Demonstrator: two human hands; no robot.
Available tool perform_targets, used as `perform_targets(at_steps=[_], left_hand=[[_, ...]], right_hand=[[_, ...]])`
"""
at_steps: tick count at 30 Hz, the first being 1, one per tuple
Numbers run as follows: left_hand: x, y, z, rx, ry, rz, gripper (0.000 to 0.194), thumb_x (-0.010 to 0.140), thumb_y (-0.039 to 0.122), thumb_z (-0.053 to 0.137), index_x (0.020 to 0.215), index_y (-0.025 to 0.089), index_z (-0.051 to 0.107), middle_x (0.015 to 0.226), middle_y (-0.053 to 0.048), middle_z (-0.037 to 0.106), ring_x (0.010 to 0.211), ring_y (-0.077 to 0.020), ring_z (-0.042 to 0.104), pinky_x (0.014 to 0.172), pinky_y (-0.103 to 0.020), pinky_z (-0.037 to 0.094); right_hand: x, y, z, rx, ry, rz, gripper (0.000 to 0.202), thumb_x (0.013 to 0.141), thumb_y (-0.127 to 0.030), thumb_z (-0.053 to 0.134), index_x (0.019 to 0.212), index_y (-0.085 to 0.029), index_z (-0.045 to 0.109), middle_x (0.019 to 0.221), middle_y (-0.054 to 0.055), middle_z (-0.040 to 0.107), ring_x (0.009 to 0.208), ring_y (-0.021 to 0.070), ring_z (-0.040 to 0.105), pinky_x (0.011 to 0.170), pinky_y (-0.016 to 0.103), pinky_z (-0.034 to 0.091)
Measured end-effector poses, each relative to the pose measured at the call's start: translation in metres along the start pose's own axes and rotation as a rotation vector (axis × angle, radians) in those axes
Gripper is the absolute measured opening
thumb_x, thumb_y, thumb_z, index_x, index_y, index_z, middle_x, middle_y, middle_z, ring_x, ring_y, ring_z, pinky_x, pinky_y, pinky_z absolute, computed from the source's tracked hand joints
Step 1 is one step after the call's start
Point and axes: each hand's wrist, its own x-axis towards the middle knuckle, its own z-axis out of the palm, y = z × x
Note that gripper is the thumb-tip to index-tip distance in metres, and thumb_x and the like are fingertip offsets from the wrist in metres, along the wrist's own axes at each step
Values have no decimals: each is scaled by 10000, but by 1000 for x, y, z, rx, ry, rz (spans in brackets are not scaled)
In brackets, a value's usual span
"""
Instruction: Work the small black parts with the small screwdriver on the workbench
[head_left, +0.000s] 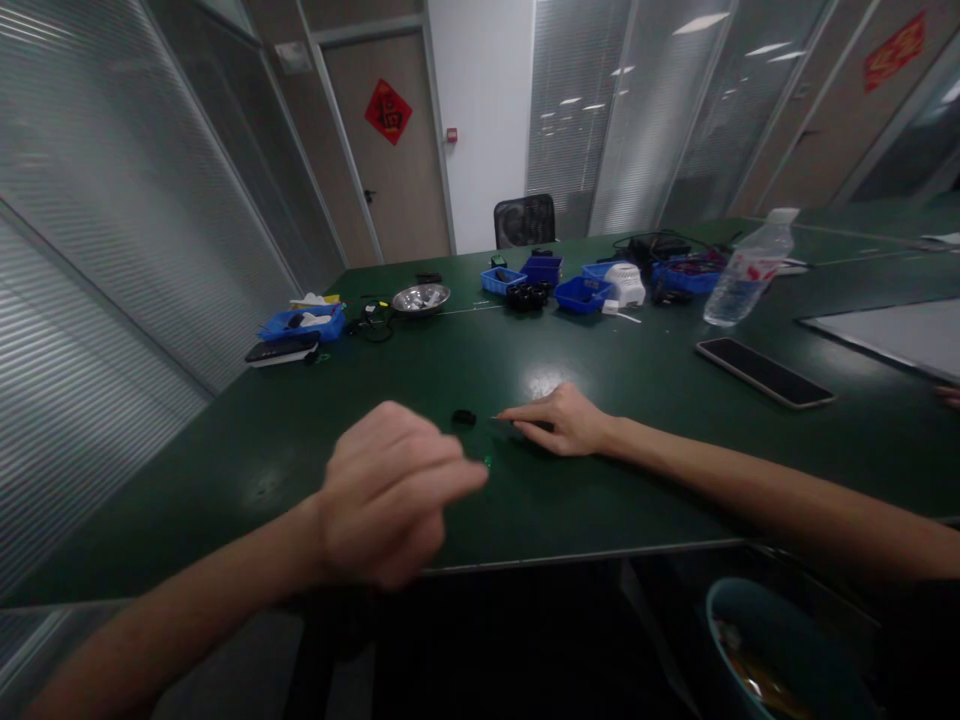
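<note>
My left hand (397,490) is raised over the near part of the green table (300,450), its fingers curled and the index finger pointing right; what it pinches, if anything, is hidden. Past its fingertips lies a tiny green piece (488,463). My right hand (564,420) rests low at the table, thumb and index finger closing on a small thin item (497,418) too small to name. A small black object (464,417) lies on the table just left of those fingertips, apart from them.
Blue trays (304,322), a metal bowl (421,299) and cables stand toward the back. To the right are a water bottle (752,270), a phone (765,372) and a white board (900,332). A teal bin (787,650) sits below the table edge. Part of another person's hand (949,397) shows far right.
</note>
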Motion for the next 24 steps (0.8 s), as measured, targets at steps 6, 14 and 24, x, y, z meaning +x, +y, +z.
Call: perform_targets(at_steps=[6, 14, 24], left_hand=[[61, -56, 39, -47, -157, -11, 420, 1093, 375, 610, 1493, 247, 613, 1499, -129, 594, 1349, -300, 574, 1137, -491, 510], [53, -44, 58, 7, -183, 94, 257, 1115, 255, 519, 1279, 204, 710, 1191, -119, 699, 1077, -267, 651, 972, -431, 540], [59, -33, 64, 20, -189, 37, 251, 1089, 430, 639, 1173, 210, 726, 1167, -100, 676, 1042, -269, 625, 882, -399, 526]], right_hand=[[3, -2, -1, -22, 23, 59, 411, 1113, -320, 501, 1394, -166, 758, 1020, 87, 858, 648, 144, 733, 635, 270, 499], [3, -3, 0, -44, 40, 74, 403, 1097, -312, 517, 1388, -189, 766, 983, 72, 861, 590, 137, 701, 609, 263, 482], [4, -4, -2, 3, 25, 85, 408, 1095, -298, 514, 1393, -165, 760, 980, 84, 857, 643, 144, 729, 627, 253, 496]])
